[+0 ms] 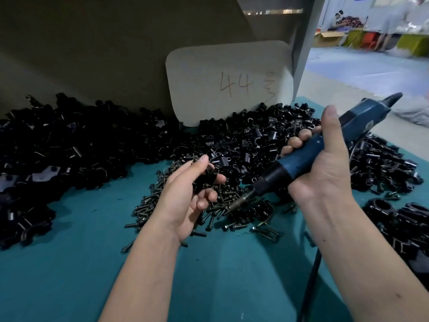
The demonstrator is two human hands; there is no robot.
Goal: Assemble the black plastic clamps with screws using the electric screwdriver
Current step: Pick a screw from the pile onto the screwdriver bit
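Right hand [322, 163] grips electric screwdriver [308, 156]; left hand [185, 196] holds clamp [206, 175].

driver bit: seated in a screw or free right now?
Free. The electric screwdriver, gripped in the right hand, angles down-left; its bit tip hovers over the loose screw pile, not engaged.

The near scene is dim and bluish, the heaps of black parts [81, 145] losing detail in shadow. Bright, washed-out daylight fills the upper right background [380, 31], which is blurred. Wide-angle distortion bends the edges; forearms cast soft shadows on the worktop [69, 263].
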